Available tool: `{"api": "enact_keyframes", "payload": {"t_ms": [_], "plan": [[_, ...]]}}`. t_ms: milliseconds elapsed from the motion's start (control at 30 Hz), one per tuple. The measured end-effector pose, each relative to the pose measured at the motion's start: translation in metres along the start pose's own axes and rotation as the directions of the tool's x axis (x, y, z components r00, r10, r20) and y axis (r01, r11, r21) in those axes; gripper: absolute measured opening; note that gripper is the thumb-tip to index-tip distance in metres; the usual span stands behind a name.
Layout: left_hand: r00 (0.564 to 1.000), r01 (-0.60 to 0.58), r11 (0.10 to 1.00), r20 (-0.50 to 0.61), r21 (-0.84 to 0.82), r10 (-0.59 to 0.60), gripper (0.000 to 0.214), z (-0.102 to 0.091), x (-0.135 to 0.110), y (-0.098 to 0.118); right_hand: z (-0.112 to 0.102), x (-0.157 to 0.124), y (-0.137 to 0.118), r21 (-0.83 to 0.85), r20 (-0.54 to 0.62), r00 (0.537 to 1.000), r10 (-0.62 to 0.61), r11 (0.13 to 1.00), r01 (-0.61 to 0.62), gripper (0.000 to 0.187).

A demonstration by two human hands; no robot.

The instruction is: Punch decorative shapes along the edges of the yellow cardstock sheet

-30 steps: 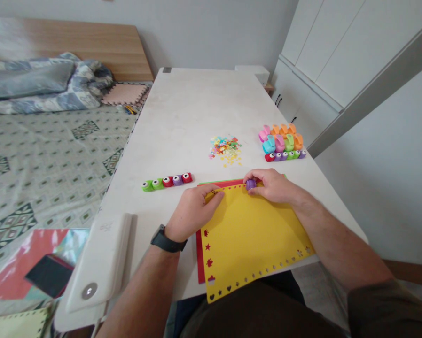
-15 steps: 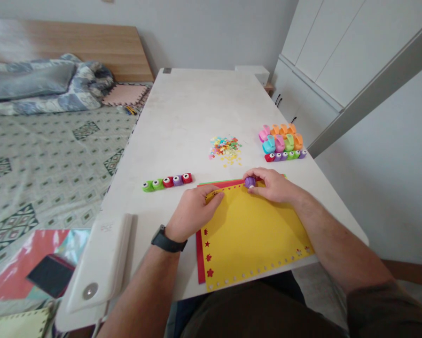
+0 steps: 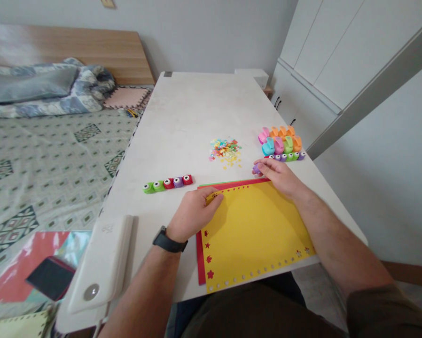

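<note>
A yellow sheet of paper point(image 3: 256, 225) lies near the table's front edge, with small shapes cut along its left, top and bottom borders. My left hand point(image 3: 197, 209) pinches its upper left corner between thumb and fingers. Under it, red paper point(image 3: 201, 267) and a sliver of green paper show at the left and top. My right hand point(image 3: 277, 176) grips a small purple craft punch point(image 3: 256, 169) just beyond the sheet's top edge. Beyond the sheet is a loose pile of colourful paper cutouts point(image 3: 225, 150).
Small punches point(image 3: 168, 183) form a row left of the paper. Larger punches point(image 3: 281, 141) and another small row stand at the right. A white laminator-like device point(image 3: 101, 263) sits at the table's left edge, beside a bed point(image 3: 63, 155). White cabinets point(image 3: 316, 61) stand at right.
My right hand has moved the purple punch off the yellow sheet's top edge, away from me and slightly right. My left hand stays at the corner. The view has tilted slightly.
</note>
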State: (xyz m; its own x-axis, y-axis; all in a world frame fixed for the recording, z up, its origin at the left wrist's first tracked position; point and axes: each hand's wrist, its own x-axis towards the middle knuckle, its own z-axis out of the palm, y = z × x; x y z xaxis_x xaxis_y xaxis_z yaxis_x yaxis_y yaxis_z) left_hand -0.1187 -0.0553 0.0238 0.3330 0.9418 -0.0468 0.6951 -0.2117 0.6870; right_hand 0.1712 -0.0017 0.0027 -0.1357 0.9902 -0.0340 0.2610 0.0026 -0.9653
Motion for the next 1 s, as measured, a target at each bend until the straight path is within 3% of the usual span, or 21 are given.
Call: {"api": "enact_keyframes", "payload": {"t_ms": [600, 800, 900, 1000], "plan": [[1.000, 0.003, 1.000, 0.004, -0.022, -0.003, 0.034, 0.000, 0.000, 0.001, -0.006, 0.006, 0.004, 0.125, -0.098, 0.989, 0.109, 0.988, -0.096, 0.056], [1.000, -0.010, 0.999, -0.004, -0.031, 0.010, 0.032, -0.001, 0.001, 0.000, -0.021, 0.007, 0.007, -0.023, -0.249, 0.968, 0.030, 0.999, -0.037, 0.050], [1.000, -0.018, 0.999, -0.008, -0.040, 0.017, 0.031, -0.001, 0.001, 0.000, -0.035, 0.007, 0.010, -0.191, -0.337, 0.942, 0.004, 0.979, -0.073, 0.051], [1.000, -0.019, 0.999, -0.003, -0.041, 0.019, 0.032, -0.001, 0.001, 0.000, -0.046, 0.007, 0.012, -0.375, -0.350, 0.937, -0.001, 0.917, -0.139, 0.050]]}}
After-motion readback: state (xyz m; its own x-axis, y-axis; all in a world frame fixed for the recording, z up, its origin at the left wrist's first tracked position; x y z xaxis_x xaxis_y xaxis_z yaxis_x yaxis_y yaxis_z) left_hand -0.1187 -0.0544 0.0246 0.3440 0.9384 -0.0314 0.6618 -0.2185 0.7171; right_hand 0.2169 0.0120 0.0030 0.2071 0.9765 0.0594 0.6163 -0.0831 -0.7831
